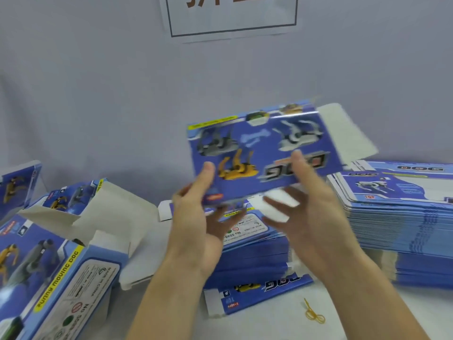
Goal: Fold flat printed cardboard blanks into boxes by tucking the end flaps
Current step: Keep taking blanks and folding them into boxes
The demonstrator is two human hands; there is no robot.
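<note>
**Blue printed cardboard blank held in mid-air, with stacks of unfolded blanks still on the table**

The blue printed cardboard blank (264, 153), bearing robot-dog artwork, is held above the table between both hands and is blurred by motion. The left hand (196, 217) is clamped on its lower left edge, thumb on the printed face. The right hand (308, 207) grips the lower right edge, thumb on the face and fingers spread beneath. A white end flap (343, 133) stands out untucked at the right, so this piece is judged to be at an early stage. At the left, 2 erected blue boxes (63, 273) lie with white flaps open; closing appears unfinished. A low stack of flat blanks (255, 251) lies directly below the hands, and a taller stack (397, 217) lies at the right; most of the work is judged to remain. A yellow rubber band (313, 315) lies on the white table (269, 325).
</note>
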